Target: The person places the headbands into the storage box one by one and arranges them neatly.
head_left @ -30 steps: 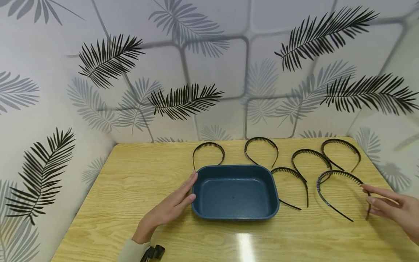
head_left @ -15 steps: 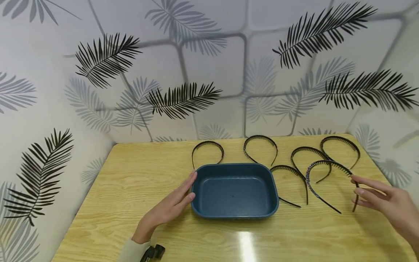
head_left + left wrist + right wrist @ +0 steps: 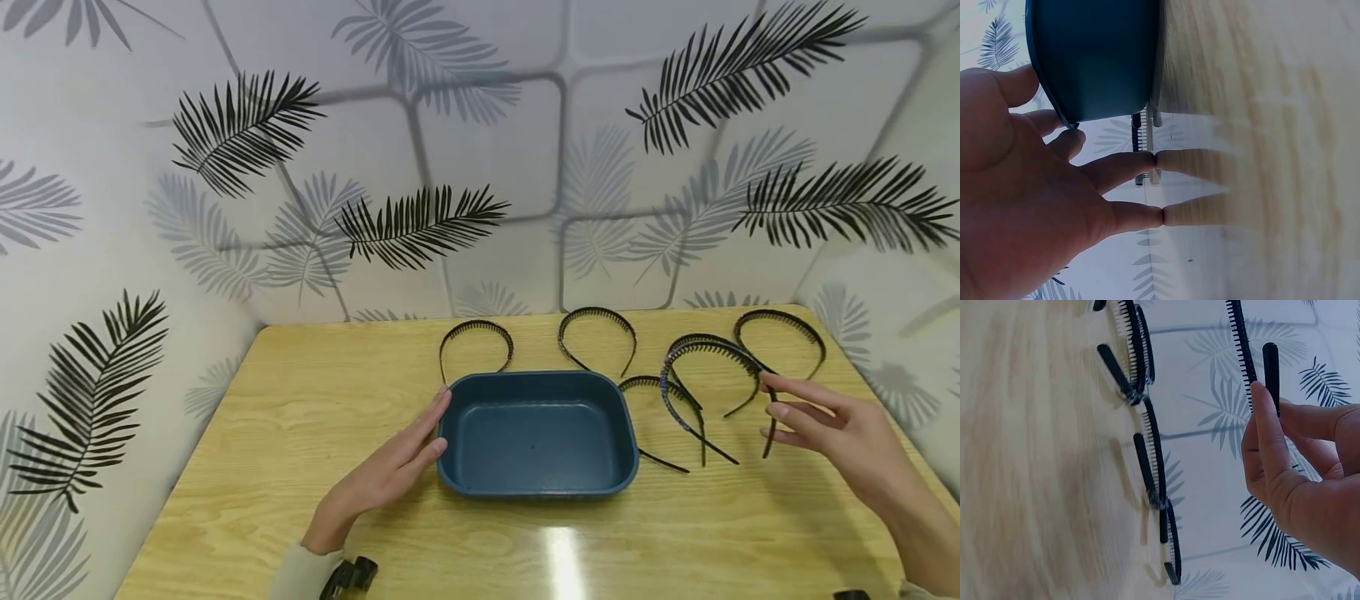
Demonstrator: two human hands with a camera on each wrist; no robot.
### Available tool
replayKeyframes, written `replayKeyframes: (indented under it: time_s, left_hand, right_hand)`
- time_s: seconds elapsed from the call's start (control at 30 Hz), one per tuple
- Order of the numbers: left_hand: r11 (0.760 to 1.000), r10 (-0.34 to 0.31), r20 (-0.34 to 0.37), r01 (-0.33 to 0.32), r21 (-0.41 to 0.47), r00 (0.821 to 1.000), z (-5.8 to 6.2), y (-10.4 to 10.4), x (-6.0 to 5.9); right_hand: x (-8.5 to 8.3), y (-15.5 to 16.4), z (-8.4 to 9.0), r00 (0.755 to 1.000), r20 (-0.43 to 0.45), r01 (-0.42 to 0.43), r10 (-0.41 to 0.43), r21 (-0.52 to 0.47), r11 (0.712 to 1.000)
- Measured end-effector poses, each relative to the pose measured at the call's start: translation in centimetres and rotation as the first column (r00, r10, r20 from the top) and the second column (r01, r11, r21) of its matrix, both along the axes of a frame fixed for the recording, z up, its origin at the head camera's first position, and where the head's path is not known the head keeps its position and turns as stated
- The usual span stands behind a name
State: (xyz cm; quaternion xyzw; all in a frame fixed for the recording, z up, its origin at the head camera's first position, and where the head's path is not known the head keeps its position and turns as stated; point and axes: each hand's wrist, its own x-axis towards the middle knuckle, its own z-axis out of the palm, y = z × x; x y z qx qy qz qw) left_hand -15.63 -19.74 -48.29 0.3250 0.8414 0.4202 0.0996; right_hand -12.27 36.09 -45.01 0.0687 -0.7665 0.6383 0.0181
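My left hand (image 3: pixel 390 462) lies against the left side of a dark blue plastic basin (image 3: pixel 536 433), thumb and fingers extended along its wall. In the left wrist view two lower fingertips rest on the tabletop beside the basin (image 3: pixel 1094 59). My right hand (image 3: pixel 832 425) pinches one leg of a black toothed headband (image 3: pixel 664 387) between thumb and fingers. That band is raised above the table, its arch overlapping other headbands in the head view. The right wrist view has the headband (image 3: pixel 1242 350) clear of the tabletop, with the thumb and fingertips closed on it.
More black headbands lie on the wooden table (image 3: pixel 315 400): one behind the basin's left (image 3: pixel 477 323), another behind its right (image 3: pixel 597 311), one partly hidden beside the basin (image 3: pixel 651 380), and a headband (image 3: pixel 783 314) at the far right. A leaf-patterned wall (image 3: pixel 495 267) borders the table.
My right hand has carried the pinched headband leftward and upward, off the right part of the table toward the basin. The left hand and basin have stayed put.
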Motion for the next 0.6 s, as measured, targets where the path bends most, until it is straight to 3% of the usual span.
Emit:
replayKeyframes:
  time_s: [0.17, 0.4, 0.6]
  left_hand:
    - [1.0, -0.002, 0.002, 0.002, -0.008, 1.0, 0.1, -0.1, -0.1]
    - [1.0, -0.004, 0.008, 0.004, 0.002, 1.0, 0.0, -0.1, -0.2]
    - [1.0, -0.004, 0.011, 0.004, 0.004, 1.0, 0.0, -0.2, -0.2]
  right_hand:
    - [-0.8, -1.3, 0.4, 0.999, 0.001, -0.046, 0.046, -0.113, 0.993]
    - [-1.5, -2.3, 1.3, 1.0, -0.012, -0.03, 0.029, -0.033, 0.999]
    - [-2.3, -3.0, 2.2, 0.999, -0.001, -0.034, 0.034, -0.082, 0.996]
